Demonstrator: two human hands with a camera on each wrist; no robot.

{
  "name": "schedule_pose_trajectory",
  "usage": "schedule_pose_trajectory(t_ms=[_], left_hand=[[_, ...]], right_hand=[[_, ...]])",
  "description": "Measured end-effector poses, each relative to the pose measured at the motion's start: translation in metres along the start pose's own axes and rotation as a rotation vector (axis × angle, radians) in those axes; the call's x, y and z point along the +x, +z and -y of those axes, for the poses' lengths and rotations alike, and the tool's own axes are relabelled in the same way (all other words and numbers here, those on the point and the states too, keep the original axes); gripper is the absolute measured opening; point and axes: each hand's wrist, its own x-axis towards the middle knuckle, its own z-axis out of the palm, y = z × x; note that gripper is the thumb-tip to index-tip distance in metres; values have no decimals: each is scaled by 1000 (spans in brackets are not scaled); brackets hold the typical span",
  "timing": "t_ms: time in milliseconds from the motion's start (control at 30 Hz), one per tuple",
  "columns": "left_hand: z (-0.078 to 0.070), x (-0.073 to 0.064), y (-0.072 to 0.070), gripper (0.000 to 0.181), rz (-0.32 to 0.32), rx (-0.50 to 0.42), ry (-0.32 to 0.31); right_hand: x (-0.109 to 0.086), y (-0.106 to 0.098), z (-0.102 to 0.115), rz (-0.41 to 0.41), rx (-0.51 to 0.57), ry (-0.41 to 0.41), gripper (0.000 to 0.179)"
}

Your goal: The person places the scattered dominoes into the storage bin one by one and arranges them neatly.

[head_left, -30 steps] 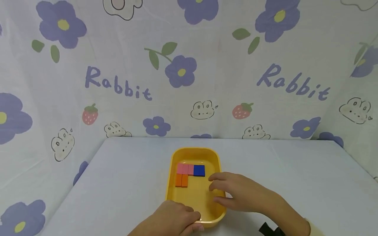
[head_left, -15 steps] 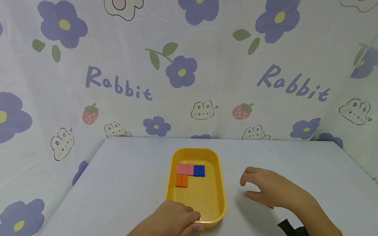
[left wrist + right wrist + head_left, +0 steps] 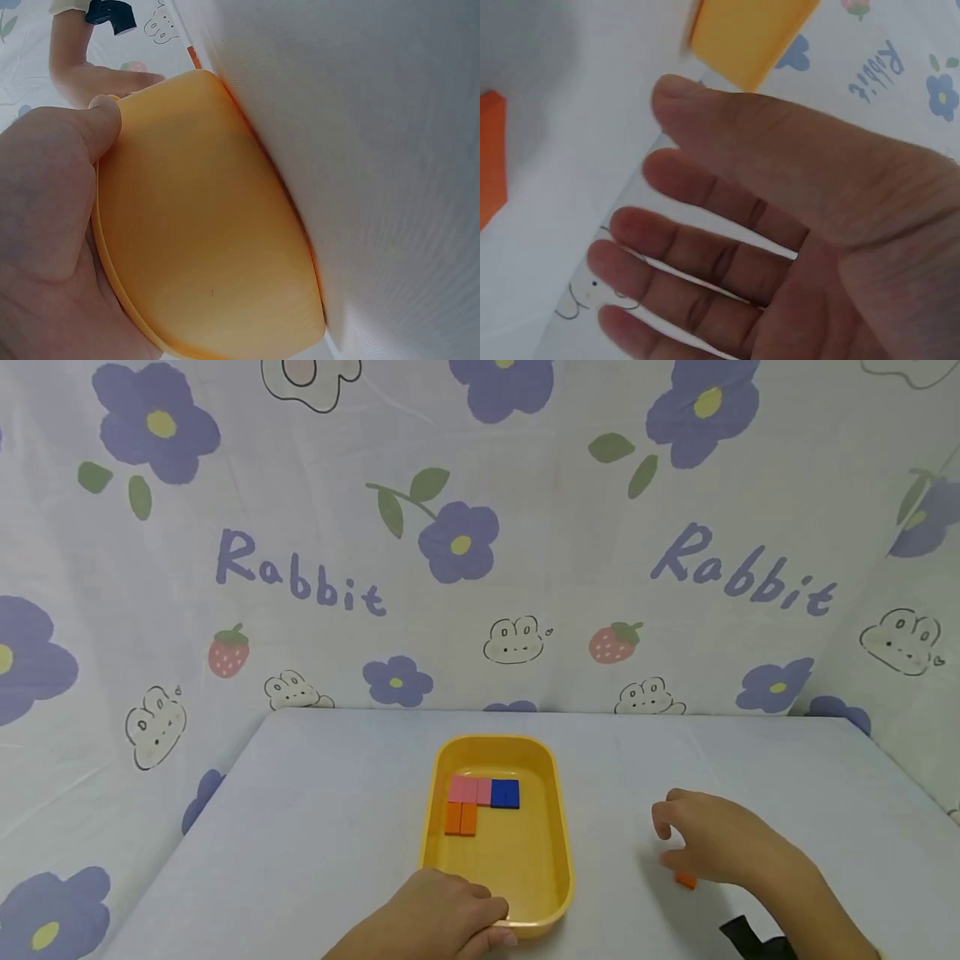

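Observation:
A yellow tray [image 3: 564, 852] rests on the white table, its near rim pinched by my left hand [image 3: 431, 917], fingers over the edge and thumb outside. In the left wrist view that thumb presses the rim, and the tray's outer wall [image 3: 202, 202] fills the middle. Inside the tray lie three pink tiles [image 3: 470, 790], two blue tiles [image 3: 505, 793] and two orange tiles [image 3: 461, 818] below the pink ones. To the tray's right, my right hand [image 3: 731, 839] hovers with loosely bent fingers, holding nothing. Just below its thumb a loose orange tile [image 3: 686, 880] lies on the table, partly hidden.
A cloth backdrop [image 3: 562, 577] with flowers and rabbits rises behind the table [image 3: 337, 793] and along its sides. A black strap [image 3: 753, 939] hangs under the right wrist.
My right hand has drawn out of the tray and moved right to above the loose orange tile. The blue area now shows two separate tiles. The left hand stays on the rim.

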Motion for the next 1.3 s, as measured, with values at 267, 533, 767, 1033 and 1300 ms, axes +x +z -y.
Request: schedule_pose_trajectory(t_ms=[267,533,767,1033,1300], left_hand=[[0,1,0,36,7,-4,2],[-1,2,1,36,31,-23,-18],[0,1,1,37,14,-5,-7],[0,1,1,37,0,4,-3],[0,1,0,37,11,4,-4]], right_hand=[[-3,9,-10,45,-43,97,32],[1,19,-17,131,-71,164,32],[2,23,-17,166,-77,187,32],[3,22,-17,187,-60,199,35],[3,22,-17,148,-72,186,31]])
